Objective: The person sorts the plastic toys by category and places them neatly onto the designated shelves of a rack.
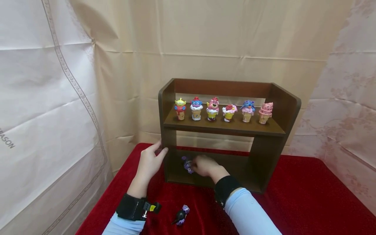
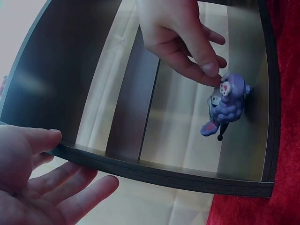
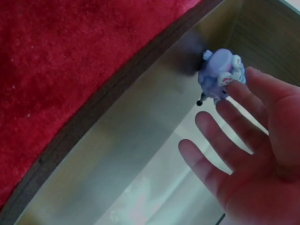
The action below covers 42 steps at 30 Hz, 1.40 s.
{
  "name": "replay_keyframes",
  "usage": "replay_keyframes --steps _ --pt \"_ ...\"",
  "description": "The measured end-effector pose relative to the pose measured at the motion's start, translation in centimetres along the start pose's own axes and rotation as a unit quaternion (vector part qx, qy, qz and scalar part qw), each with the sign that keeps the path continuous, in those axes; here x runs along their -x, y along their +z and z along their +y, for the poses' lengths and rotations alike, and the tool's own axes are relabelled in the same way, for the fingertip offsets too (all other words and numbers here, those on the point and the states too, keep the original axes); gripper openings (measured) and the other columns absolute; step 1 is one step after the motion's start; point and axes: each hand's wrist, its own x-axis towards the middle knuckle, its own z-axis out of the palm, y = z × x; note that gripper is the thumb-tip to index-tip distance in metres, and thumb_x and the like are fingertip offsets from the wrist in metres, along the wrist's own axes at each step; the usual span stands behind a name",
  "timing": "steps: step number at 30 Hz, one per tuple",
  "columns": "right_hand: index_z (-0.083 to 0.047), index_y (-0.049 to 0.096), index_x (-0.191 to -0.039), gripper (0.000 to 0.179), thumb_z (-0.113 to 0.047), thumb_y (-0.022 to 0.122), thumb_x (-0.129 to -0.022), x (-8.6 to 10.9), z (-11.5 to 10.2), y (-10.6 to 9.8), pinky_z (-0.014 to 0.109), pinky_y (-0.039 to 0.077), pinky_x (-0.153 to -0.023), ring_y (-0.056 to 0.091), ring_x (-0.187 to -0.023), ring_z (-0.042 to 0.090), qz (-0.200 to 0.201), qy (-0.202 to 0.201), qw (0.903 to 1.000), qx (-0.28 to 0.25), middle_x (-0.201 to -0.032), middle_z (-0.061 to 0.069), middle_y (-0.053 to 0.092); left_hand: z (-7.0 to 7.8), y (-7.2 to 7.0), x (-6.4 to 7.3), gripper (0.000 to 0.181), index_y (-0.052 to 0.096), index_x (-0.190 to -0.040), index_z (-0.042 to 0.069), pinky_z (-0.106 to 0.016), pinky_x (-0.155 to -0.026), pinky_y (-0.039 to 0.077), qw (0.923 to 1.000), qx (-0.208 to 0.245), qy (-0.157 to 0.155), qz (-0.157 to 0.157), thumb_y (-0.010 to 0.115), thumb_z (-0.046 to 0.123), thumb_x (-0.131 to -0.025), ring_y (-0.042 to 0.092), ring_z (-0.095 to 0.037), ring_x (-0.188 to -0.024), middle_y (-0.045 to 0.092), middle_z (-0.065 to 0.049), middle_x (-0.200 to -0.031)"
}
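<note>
My right hand (image 1: 204,165) reaches into the lower level of a dark brown two-tier shelf (image 1: 224,130). Its thumb and index fingertip pinch a small purple figurine (image 2: 228,101) with skull marks, close over the bottom board near the left side panel. The other fingers stay spread away from the figurine, as the right wrist view shows. My left hand (image 1: 150,160) rests at the outer edge of that left panel, its thumb along the front edge and fingers loosely extended behind.
Several colourful ice-cream-cone figurines (image 1: 212,109) stand in a row on the upper board. On the red cloth (image 1: 311,182) in front, a second purple-and-black figurine (image 1: 181,215) lies on its side. Beige sheeting (image 1: 205,39) hangs behind the shelf.
</note>
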Motion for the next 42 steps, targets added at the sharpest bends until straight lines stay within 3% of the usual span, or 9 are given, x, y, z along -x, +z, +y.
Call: replay_keyframes --steps 4,10,14,17,20,28,34,38,42 --pt "-0.015 0.077 -0.094 0.008 -0.018 0.070 -0.096 -0.2 -0.2 0.2 0.034 0.054 -0.071 0.064 -0.080 0.015 0.010 0.006 0.9998 0.013 -0.093 -0.001 0.071 -0.1 -0.1 0.0 0.046 0.061 -0.144 0.014 -0.043 -0.086 0.060 1.0000 -0.001 -0.003 -0.002 0.070 0.015 -0.098 0.070 -0.028 -0.109 0.068 -0.011 -0.131" --pt "-0.014 0.064 -0.066 0.030 -0.015 0.067 -0.096 -1.2 -1.0 0.2 0.029 0.038 -0.049 0.045 -0.055 0.012 0.022 0.040 0.9987 0.022 -0.064 -0.004 0.051 -0.2 -0.3 0.1 0.047 0.060 -0.145 0.014 -0.044 -0.087 0.059 1.0000 0.004 -0.008 0.000 0.069 0.014 -0.098 0.069 -0.030 -0.111 0.066 -0.011 -0.134" --pt "-0.012 0.074 -0.093 0.006 -0.017 0.071 -0.094 -1.6 -1.4 0.4 0.034 0.050 -0.060 0.059 -0.069 0.017 0.023 0.055 0.9982 -0.008 -0.079 0.001 0.064 -0.2 -0.2 0.1 0.047 0.060 -0.144 0.011 -0.044 -0.086 0.059 0.9999 0.009 -0.005 -0.002 0.069 0.014 -0.098 0.069 -0.030 -0.110 0.066 -0.012 -0.133" --pt "-0.008 0.071 -0.122 0.034 -0.013 0.077 -0.089 -1.8 -1.4 0.7 0.041 0.055 -0.081 0.065 -0.096 0.026 0.023 0.060 0.9969 -0.044 -0.107 0.009 0.070 -0.2 -0.1 0.0 0.047 0.060 -0.144 0.011 -0.044 -0.085 0.060 1.0000 0.008 -0.002 -0.002 0.070 0.015 -0.098 0.070 -0.028 -0.109 0.066 -0.011 -0.134" --pt "-0.002 0.063 -0.134 0.053 -0.011 0.082 -0.085 -1.7 -1.0 1.0 0.047 0.051 -0.097 0.060 -0.118 0.035 0.014 0.073 0.9955 -0.059 -0.128 0.017 0.065 -0.3 0.0 -0.1 0.047 0.060 -0.144 0.011 -0.043 -0.084 0.060 1.0000 0.006 -0.003 -0.001 0.070 0.016 -0.098 0.070 -0.028 -0.109 0.065 -0.011 -0.135" --pt "-0.001 0.068 -0.123 0.042 -0.010 0.082 -0.084 -1.6 -0.3 1.4 0.045 0.054 -0.091 0.062 -0.114 0.035 -0.008 0.087 0.9954 -0.039 -0.122 0.017 0.066 -0.3 0.0 -0.1 0.048 0.059 -0.145 0.012 -0.042 -0.084 0.060 0.9999 0.007 -0.003 -0.006 0.070 0.016 -0.098 0.070 -0.028 -0.110 0.066 -0.011 -0.134" --pt "-0.005 0.062 -0.136 0.062 0.001 0.084 -0.079 -1.0 -0.6 1.1 0.043 0.052 -0.093 0.058 -0.121 0.031 -0.037 0.018 0.9987 -0.029 -0.136 0.016 0.060 -0.1 -0.1 -0.2 0.047 0.060 -0.144 0.012 -0.043 -0.084 0.060 0.9999 0.009 0.000 -0.007 0.070 0.015 -0.098 0.070 -0.029 -0.110 0.066 -0.011 -0.134" --pt "-0.008 0.068 -0.129 0.052 0.000 0.084 -0.080 -1.0 -0.7 1.2 0.042 0.052 -0.094 0.060 -0.117 0.028 -0.052 -0.047 0.9975 -0.007 -0.128 0.011 0.065 -0.1 -0.1 -0.1 0.047 0.060 -0.144 0.012 -0.043 -0.084 0.060 0.9999 0.010 -0.002 -0.008 0.070 0.015 -0.098 0.070 -0.029 -0.110 0.066 -0.011 -0.133" --pt "-0.009 0.073 -0.120 0.039 -0.003 0.081 -0.083 -1.0 -0.8 1.3 0.038 0.054 -0.089 0.063 -0.108 0.023 -0.058 -0.065 0.9960 0.015 -0.117 0.006 0.068 -0.1 -0.1 -0.1 0.047 0.060 -0.144 0.012 -0.043 -0.083 0.060 1.0000 0.007 0.000 -0.007 0.069 0.016 -0.099 0.070 -0.029 -0.111 0.066 -0.011 -0.134"
